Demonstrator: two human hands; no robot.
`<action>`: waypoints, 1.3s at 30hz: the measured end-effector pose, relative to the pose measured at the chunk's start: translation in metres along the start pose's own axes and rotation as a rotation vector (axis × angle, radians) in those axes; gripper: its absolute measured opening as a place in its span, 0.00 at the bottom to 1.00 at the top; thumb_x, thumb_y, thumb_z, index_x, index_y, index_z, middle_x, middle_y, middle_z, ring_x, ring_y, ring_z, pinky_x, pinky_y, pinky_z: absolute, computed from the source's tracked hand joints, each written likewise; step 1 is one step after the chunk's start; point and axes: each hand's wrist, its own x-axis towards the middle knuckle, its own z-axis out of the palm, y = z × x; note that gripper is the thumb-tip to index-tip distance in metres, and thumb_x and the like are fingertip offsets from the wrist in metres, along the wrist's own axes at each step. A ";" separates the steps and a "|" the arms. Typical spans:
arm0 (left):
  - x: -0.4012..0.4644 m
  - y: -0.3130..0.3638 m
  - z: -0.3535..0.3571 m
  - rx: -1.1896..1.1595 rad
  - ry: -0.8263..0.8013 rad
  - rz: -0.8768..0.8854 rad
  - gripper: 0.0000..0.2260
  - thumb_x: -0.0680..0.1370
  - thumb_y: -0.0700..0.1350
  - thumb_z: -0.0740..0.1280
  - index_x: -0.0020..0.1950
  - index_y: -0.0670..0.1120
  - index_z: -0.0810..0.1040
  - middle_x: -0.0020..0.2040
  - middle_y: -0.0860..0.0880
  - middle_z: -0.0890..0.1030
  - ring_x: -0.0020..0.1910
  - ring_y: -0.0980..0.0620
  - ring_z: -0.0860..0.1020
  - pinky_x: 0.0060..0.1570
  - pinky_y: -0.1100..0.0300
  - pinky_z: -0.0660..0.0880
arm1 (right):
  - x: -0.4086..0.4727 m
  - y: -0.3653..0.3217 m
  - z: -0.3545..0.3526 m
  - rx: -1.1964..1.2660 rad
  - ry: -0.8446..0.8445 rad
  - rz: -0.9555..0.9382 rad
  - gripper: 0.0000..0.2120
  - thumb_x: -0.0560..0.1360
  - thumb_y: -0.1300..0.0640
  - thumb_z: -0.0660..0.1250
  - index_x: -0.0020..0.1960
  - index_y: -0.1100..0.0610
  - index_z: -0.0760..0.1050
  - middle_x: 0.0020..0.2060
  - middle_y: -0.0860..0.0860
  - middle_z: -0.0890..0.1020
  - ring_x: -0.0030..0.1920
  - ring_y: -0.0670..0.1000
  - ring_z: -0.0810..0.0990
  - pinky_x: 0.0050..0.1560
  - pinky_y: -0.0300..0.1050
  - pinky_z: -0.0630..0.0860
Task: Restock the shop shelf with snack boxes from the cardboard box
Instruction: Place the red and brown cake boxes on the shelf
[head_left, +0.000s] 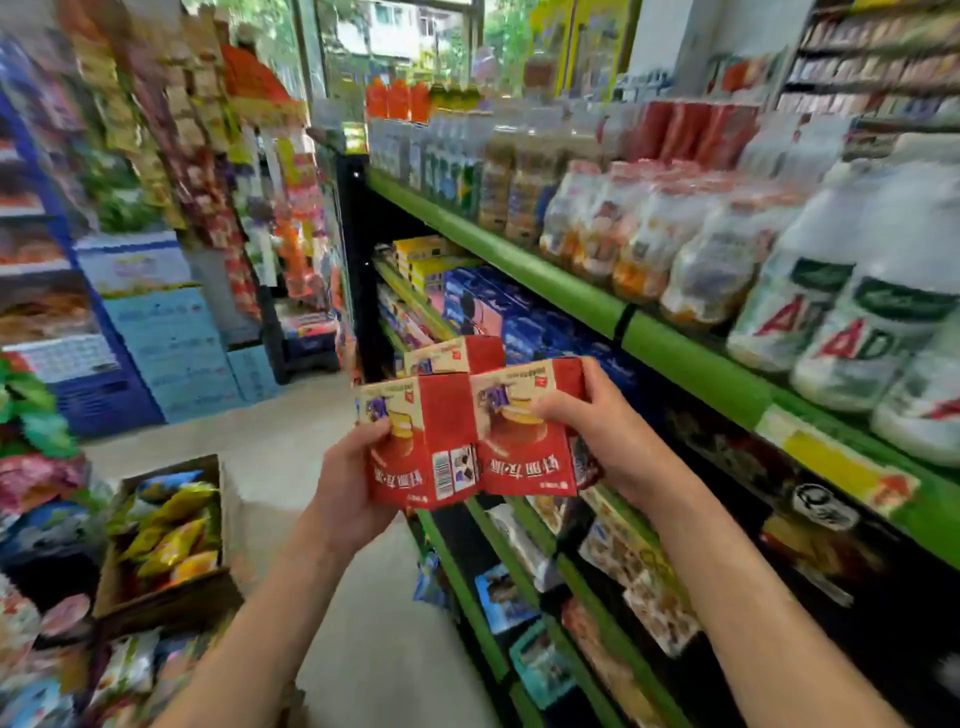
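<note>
Shop shelf (691, 358) runs along the right, green-edged tiers; top tier packed with bottles (701, 244), tier below holds blue boxes (498, 317) and yellow boxes (426, 254) at the far end, with a dark stretch to the near right of the blue boxes that we can't see into. Cardboard box (166, 597) sits on the floor (291, 467), near left, with yellow snack bags showing in it. We hold a cluster of red snack boxes (467, 436) in mid-air at centre, just in front of the shelf edge, not yet on any tier.

Left hand (348, 488) grasps the left box from underneath, thumb over its front face. Right hand (608, 431) grasps the right box, fingers wrapped across front and side. A third box rides behind and above, wedged between the two; whether a finger actually holds it we can't tell.

Step in hand, as we judge it: carry the boxes to the tier.
- Keep both hands squeezing inward so the third box doesn't slip out.
- Print reads upside down to us; we'd flip the boxes before setting them down.
- Aim for that stretch beside the blue boxes, probably.
- Slide in flat, clear the green lip, don't knock neighbours.
</note>
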 end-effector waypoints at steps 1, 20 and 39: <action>-0.003 -0.014 0.009 -0.019 0.012 -0.008 0.15 0.71 0.47 0.65 0.53 0.45 0.86 0.47 0.43 0.86 0.43 0.45 0.85 0.44 0.49 0.82 | -0.010 0.001 -0.012 0.019 -0.002 0.011 0.26 0.62 0.47 0.77 0.56 0.50 0.71 0.48 0.51 0.86 0.46 0.57 0.86 0.41 0.49 0.82; 0.013 -0.110 0.008 -0.320 -0.212 -0.518 0.28 0.78 0.63 0.60 0.68 0.45 0.77 0.70 0.37 0.74 0.68 0.34 0.73 0.63 0.32 0.69 | -0.046 0.061 -0.051 0.257 -0.037 0.411 0.21 0.60 0.38 0.75 0.46 0.51 0.87 0.49 0.59 0.86 0.43 0.54 0.86 0.43 0.45 0.82; 0.109 -0.107 -0.078 -0.243 -0.566 -0.868 0.24 0.77 0.59 0.64 0.64 0.43 0.80 0.65 0.37 0.78 0.64 0.33 0.76 0.64 0.31 0.66 | -0.015 0.087 0.001 0.495 0.435 0.616 0.34 0.57 0.46 0.77 0.60 0.58 0.76 0.46 0.58 0.86 0.40 0.54 0.87 0.36 0.44 0.81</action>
